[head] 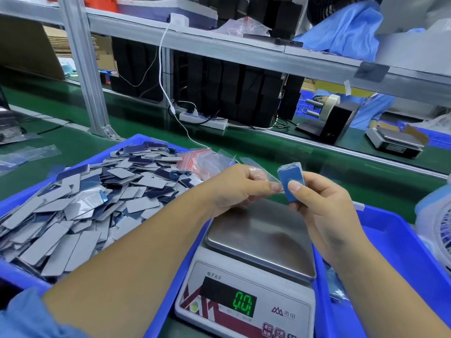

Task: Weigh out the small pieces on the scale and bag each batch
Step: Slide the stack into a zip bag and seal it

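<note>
1. Head view, the step in hand: the weighing of this batch looks done and the bagging is under way. The right hand [324, 206] grips a squared-up stack of small blue rectangular pieces [291, 182], thumb pressed on the top face and fingers curled behind it. The stack is held in the air above the far edge of the steel weighing pan [263, 242].

2. The left hand [241, 189] pinches a small clear plastic bag [264, 175] between thumb and fingers, with the bag's edge touching or just beside the lower corner of the stack. Whether the mouth is already open I cannot tell.

3. The white electronic scale [246, 306] has nothing on its pan, and its green display reads about zero.

4. The next move likely calls for spreading the bag's mouth with the left fingers and sliding the stack in endwise, kept square so no piece fans out.

5. The supply: a heap of loose grey and dark blue rectangular pieces [80, 196] fills the blue plastic tray [14, 203] to the left, under the left forearm. A bundle of spare clear bags with red print [197, 162] lies at the tray's far corner, close by the left hand.

6. Around: a second blue plastic bin [400, 242] on the right, a green worktop [73, 145], a white power strip [202, 120], a tape dispenser [327, 118] and another scale [395, 142] further off.

7. Nothing blocks the hands; the thin, slippery bag seems the main hindrance.
</note>
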The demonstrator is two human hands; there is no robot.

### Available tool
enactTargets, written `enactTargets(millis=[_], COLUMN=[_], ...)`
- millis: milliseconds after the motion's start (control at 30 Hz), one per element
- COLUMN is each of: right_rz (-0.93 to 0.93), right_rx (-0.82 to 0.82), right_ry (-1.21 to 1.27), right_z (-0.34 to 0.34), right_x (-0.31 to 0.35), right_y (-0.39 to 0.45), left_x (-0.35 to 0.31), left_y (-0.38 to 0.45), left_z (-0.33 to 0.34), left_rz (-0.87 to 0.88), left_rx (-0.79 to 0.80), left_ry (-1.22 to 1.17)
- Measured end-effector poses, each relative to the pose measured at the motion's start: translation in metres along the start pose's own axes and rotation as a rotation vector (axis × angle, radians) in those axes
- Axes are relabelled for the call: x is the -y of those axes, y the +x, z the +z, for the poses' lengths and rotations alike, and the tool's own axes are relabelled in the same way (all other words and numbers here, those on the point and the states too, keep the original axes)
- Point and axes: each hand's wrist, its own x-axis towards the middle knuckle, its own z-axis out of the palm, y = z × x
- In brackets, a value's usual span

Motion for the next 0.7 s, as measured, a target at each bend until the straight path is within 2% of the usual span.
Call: enactTargets(millis=[167, 300, 400, 533, 700], right_rz=[0.013, 0.033, -0.006, -0.117, -0.035], right_rx=[-0.072, -0.095, -0.096, -0.012, 0.195], right_ry=[-0.014, -0.109, -0.367, -0.918, -1.148], right_z=[-0.0026, -0.0047, -0.0059, -0.0027, 0.0003], right_x=[-0.0002, -0.0001, -0.0013, -0.0053, -0.0085], right_y=[0.0018, 0.0036, 0.0039, 0.0011, -0.0005], left_x=[0.0045, 0.0008, 0.0001, -0.0029, -0.0021], left_y=[0.0009, 0.0023, 0.0044, 0.0027, 0.0023], left_z=[-0.0008, -0.0013, -0.0063, -0.0054, -0.0031], left_rz=[-0.048, -0.053, -0.045, -0.003, -0.041], left_rx=[-0.033, -0.163, -0.287, -0.239, -0.182], left_ry=[-0.130, -0.047, -0.089, -0.202, -0.243])
